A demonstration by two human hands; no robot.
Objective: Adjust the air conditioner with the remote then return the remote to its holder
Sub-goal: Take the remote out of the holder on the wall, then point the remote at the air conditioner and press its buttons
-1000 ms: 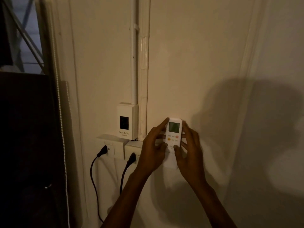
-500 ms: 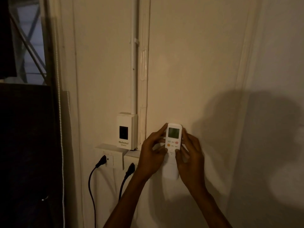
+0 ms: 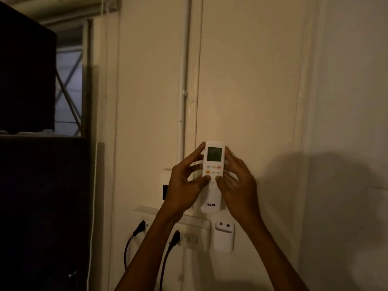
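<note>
A white remote (image 3: 212, 177) with a dark screen, coloured buttons and an "AUX" label is upright in front of the cream wall. My left hand (image 3: 185, 185) grips its left side and my right hand (image 3: 236, 185) grips its right side, thumbs on the lower buttons. Below it, a white wall holder (image 3: 224, 238) with two screw holes is empty, a short gap under the remote's bottom end. No air conditioner is in view.
A white socket plate (image 3: 194, 232) with two black plugs (image 3: 140, 226) and hanging cables sits left of the holder. A white wall box (image 3: 165, 181) is partly behind my left hand. A vertical conduit (image 3: 184, 80) runs up the wall. Dark furniture (image 3: 42, 206) stands at the left.
The remote has come up out of the holder with both hands on it; the holder now shows empty below. The camera has tilted upward.
</note>
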